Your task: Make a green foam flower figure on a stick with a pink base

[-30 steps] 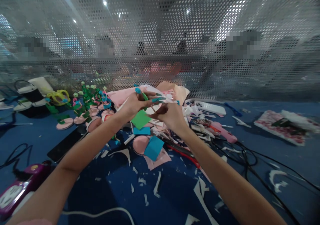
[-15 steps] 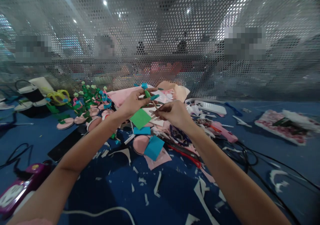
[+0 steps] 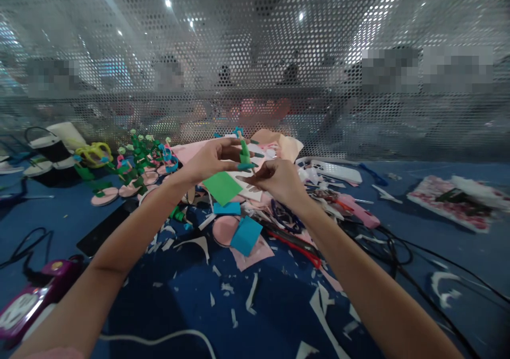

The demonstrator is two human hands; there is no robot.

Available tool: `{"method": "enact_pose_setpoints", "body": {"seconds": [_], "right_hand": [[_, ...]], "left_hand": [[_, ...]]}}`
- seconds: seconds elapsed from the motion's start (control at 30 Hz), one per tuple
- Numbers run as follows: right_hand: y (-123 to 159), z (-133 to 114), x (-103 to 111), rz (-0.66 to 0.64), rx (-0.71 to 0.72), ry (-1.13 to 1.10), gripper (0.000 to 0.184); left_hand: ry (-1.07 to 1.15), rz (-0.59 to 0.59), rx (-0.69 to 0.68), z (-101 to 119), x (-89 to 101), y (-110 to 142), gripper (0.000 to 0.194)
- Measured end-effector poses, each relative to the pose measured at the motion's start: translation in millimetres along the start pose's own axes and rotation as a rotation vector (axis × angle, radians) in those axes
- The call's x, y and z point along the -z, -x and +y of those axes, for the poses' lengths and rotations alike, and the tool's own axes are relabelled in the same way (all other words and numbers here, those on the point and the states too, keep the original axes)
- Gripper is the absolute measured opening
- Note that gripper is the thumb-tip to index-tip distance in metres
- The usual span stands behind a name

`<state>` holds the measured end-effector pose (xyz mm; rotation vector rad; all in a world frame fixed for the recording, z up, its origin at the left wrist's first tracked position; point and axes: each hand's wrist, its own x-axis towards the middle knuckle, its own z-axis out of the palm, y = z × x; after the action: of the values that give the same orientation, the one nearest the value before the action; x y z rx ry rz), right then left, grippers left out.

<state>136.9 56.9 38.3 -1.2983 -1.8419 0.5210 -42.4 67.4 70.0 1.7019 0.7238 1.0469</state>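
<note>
My left hand (image 3: 211, 160) is raised over the table and pinches a small green stem with a blue tip (image 3: 244, 147) between thumb and fingers. My right hand (image 3: 277, 181) is closed just below and to the right of it, fingertips meeting the stem's lower end; what it pinches is too small to make out. A green paper square (image 3: 222, 187) lies right under the hands, with blue paper pieces (image 3: 245, 234) and a pink disc (image 3: 223, 230) on the blue tabletop nearer me.
Finished green-and-blue figures on pink discs (image 3: 139, 168) stand at the left, with yellow scissors (image 3: 93, 154) beyond. White paper scraps (image 3: 251, 295) litter the blue table. A white phone case (image 3: 332, 170), black cables (image 3: 390, 247) and a purple device (image 3: 35, 295) lie around. A perforated metal screen (image 3: 255, 72) closes the back.
The left hand turned the green stem upright and lifted it slightly. The right hand shifted a little right and down, staying at the stem's base.
</note>
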Motion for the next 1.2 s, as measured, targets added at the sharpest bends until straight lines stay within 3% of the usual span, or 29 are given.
{"method": "enact_pose_setpoints", "body": {"seconds": [0.2, 0.33, 0.57, 0.83, 1.1, 1.2], "right_hand": [[2, -4, -1, 0.027, -0.002, -0.032, 0.035], [2, -4, 1, 0.085, -0.012, 0.012, 0.031], [5, -9, -1, 0.078, 0.013, 0.098, 0.027], [6, -8, -9, 0.072, 0.020, -0.001, 0.046], [9, -13, -6, -0.124, 0.068, -0.134, 0.040], [9, -12, -4, -0.299, -0.018, -0.327, 0.032]], "left_hand": [[-0.167, 0.178, -0.035, 1, -5.1, 1, 0.051], [-0.163, 0.149, -0.060, 1, -6.3, 2, 0.044], [-0.134, 0.161, -0.128, -9, -12.9, -3, 0.050], [-0.091, 0.168, -0.109, -12, -19.0, -1, 0.040], [0.024, 0.218, -0.081, -13, -15.8, -3, 0.036], [0.102, 0.218, -0.074, -14, -10.6, -5, 0.039]]}}
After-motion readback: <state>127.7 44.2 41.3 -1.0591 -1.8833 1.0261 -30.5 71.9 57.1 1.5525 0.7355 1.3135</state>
